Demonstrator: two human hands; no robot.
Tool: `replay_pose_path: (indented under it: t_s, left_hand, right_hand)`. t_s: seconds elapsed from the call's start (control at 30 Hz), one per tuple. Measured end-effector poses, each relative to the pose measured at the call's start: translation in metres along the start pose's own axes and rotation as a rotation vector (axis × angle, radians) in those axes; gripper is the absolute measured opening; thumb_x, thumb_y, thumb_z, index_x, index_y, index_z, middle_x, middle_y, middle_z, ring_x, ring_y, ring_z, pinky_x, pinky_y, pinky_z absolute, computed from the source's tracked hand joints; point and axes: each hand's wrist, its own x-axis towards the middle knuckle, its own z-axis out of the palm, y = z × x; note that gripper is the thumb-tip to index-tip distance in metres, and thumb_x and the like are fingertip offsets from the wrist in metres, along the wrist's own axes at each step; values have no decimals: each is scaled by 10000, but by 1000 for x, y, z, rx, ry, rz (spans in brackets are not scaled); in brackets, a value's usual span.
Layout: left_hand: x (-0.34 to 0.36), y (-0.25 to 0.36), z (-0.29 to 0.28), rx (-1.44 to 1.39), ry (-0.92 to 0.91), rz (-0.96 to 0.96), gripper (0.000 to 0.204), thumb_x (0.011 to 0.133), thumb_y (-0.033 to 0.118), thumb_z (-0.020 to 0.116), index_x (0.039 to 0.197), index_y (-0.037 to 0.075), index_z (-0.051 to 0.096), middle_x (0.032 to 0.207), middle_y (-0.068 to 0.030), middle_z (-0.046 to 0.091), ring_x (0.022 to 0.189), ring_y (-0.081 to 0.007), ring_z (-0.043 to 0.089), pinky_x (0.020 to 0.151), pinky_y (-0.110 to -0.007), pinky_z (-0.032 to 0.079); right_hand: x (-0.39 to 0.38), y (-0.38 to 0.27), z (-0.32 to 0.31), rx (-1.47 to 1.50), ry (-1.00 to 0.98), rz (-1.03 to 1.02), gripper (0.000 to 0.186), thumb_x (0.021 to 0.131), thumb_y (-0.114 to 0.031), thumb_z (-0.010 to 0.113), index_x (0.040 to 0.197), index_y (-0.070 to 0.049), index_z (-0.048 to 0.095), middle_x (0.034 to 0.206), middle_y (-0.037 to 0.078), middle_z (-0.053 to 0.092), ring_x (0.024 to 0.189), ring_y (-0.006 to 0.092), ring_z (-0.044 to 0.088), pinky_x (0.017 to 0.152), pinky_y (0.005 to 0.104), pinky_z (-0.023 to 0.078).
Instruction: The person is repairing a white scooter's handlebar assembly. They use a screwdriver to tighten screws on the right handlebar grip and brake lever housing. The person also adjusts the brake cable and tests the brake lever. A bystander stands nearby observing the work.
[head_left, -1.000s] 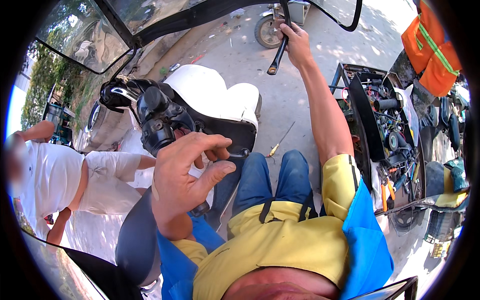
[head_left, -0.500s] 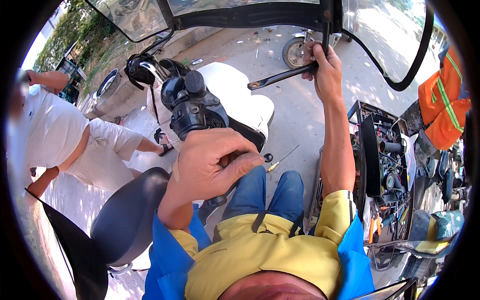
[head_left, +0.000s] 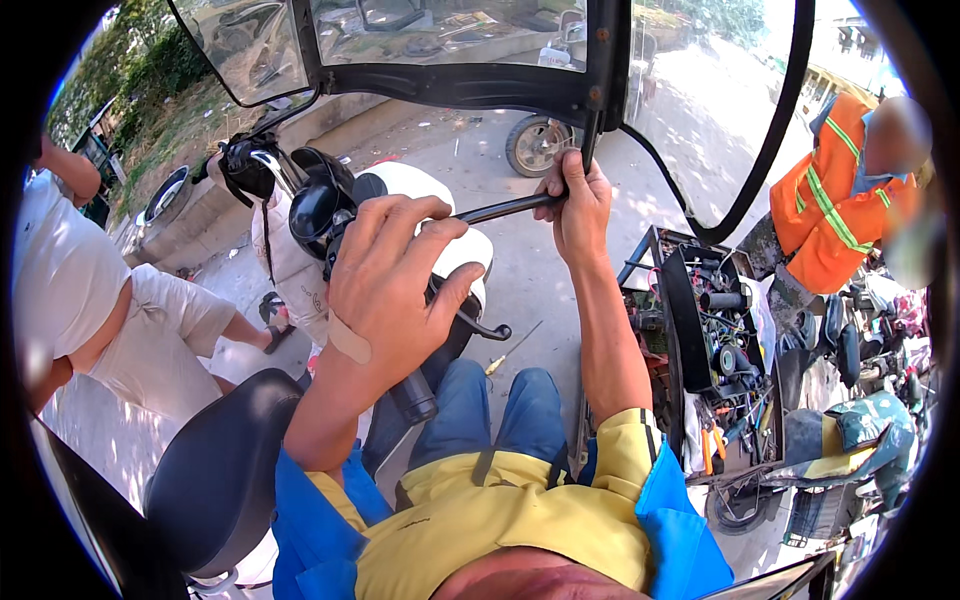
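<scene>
My right hand point(head_left: 580, 205) is closed around a black metal bar point(head_left: 500, 208), right where it meets the lower end of an upright post point(head_left: 592, 120) on a canopy frame. The bar sticks out leftward from that grip. My left hand point(head_left: 395, 265) has its fingers apart at the bar's left end, which they partly cover; I cannot tell whether they touch it. A plaster strip shows near that wrist. Under the left hand are a scooter's black handlebar grip point(head_left: 412, 396) and brake lever point(head_left: 488, 328).
A clear windshield point(head_left: 715, 100) with black edging hangs ahead. The scooter seat point(head_left: 225, 450) is at left, beside a person in white point(head_left: 150, 330). A toolbox point(head_left: 715, 330) full of parts stands right, near a person in an orange vest point(head_left: 825, 200). A screwdriver point(head_left: 510, 352) shows beyond my knees.
My left hand has uncurled and moved forward to the bar's free end. My right hand keeps its hold on the bar. The whole view has shifted, bringing more of the orange-vested person into sight.
</scene>
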Motion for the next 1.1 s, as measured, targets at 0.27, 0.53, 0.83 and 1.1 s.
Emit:
replay_pose_path:
  t_s: [0.27,0.53,0.83,1.1]
  left_hand:
    - [21,-36,31,277,-320,104,235,895,205,753,1090,77,780,938,-92,754,1087,-270,638,1047,-449,400]
    - [17,-38,41,302,-243,87,167,875,227,757,946,77,776,906,-70,762,1038,-238,657,1017,-424,416]
    - [55,-39,60,135,-640,43,183,875,129,674,1013,29,742,1011,-170,778,1004,-351,755,872,-464,561]
    - [121,-25,37,-121,-553,-43,502,944,406,694,1193,-30,673,1088,-234,757,1096,-407,711,953,-488,537]
  right_hand:
    - [-25,-24,15,-39,-216,-54,413,1112,-432,496,1100,-23,554,709,57,552,503,181,583,418,269,457]
    - [-20,-5,32,353,-144,-163,364,1124,-389,489,1114,-42,599,762,-34,371,657,117,381,672,298,381]
    - [-12,-16,25,270,-205,-74,387,1116,-403,502,1049,-28,568,710,-35,324,636,120,366,618,305,354]
    - [7,10,-8,881,-254,18,335,1093,-310,575,1188,11,594,746,-32,336,680,105,363,682,294,372]
